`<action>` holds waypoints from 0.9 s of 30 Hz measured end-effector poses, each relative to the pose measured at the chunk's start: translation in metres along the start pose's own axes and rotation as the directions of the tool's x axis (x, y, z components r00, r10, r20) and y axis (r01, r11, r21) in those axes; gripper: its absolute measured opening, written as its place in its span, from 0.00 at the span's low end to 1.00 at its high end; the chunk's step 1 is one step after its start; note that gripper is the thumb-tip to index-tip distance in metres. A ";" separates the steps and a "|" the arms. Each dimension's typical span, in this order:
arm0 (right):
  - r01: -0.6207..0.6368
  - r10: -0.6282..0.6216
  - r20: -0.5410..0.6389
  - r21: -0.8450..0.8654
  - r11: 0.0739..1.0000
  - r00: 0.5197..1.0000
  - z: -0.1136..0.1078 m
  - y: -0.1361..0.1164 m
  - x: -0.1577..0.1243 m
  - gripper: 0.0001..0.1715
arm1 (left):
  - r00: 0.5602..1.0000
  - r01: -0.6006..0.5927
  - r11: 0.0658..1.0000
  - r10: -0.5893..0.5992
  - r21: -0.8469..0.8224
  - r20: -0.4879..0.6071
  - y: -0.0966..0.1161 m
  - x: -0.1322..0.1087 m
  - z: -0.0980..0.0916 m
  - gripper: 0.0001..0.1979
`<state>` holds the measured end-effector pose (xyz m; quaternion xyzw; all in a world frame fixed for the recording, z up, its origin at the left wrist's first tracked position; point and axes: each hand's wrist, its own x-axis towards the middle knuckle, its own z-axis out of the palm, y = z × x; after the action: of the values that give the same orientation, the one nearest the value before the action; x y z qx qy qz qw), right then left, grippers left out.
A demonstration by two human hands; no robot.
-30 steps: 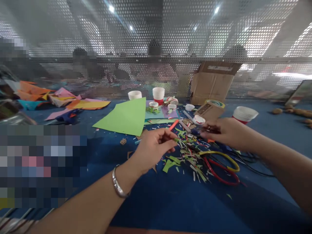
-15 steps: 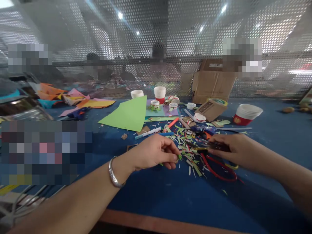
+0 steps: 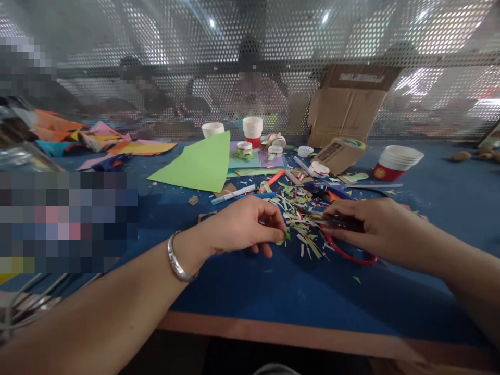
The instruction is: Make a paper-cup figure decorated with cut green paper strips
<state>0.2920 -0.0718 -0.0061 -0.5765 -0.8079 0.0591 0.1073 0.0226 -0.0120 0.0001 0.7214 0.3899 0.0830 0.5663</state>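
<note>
My left hand [image 3: 250, 226], with a silver bangle at the wrist, is closed in a pinch on a small green paper piece [image 3: 286, 237] just above the table. To its right, my right hand [image 3: 367, 224] is closed around dark-bodied scissors [image 3: 346, 223], whose blades reach toward a heap of shreds. A red loop handle [image 3: 351, 258] shows below this hand; the rest of the scissors is partly hidden by my fingers. Green, white and red paper shreds [image 3: 308, 239] lie between both hands.
A green paper sheet [image 3: 191, 169] lies behind my left hand, near markers [image 3: 234, 194]. Paper cups [image 3: 396, 162] stand at right and others [image 3: 252, 130] at the back. A cardboard box [image 3: 346, 114] leans by the perforated screen. The table's front edge [image 3: 273, 329] is near me.
The view has tilted down slightly, so the table sits higher in the picture. My right hand has come over the scissors' handles, covering more of them. My left hand keeps its pinch.
</note>
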 end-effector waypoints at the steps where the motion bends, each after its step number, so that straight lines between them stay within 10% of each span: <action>1: -0.004 0.003 0.040 0.026 1.000 0.999 0.000 -0.005 -0.001 0.13 | 1.000 -0.021 0.999 0.022 0.043 -0.015 0.001 0.000 0.000 0.05; 12: -0.033 0.041 0.197 -0.045 0.998 0.979 0.008 -0.028 -0.003 0.13 | 0.998 -0.057 0.900 0.068 0.432 -0.010 0.005 -0.006 -0.005 0.11; 19: -0.023 0.036 0.088 -0.136 0.990 0.995 0.018 -0.020 -0.003 0.16 | 0.992 -0.033 0.725 0.109 0.688 -0.067 0.010 -0.011 -0.020 0.23; 27: -0.018 0.026 0.066 -0.120 0.993 0.997 0.021 -0.020 -0.006 0.18 | 0.981 -0.096 0.728 0.186 0.679 -0.062 0.007 -0.011 -0.025 0.08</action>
<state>0.2704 -0.0829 -0.0232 -0.5886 -0.8066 0.0312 0.0445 0.0040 -0.0009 0.0189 0.8978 0.3723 0.0245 0.2339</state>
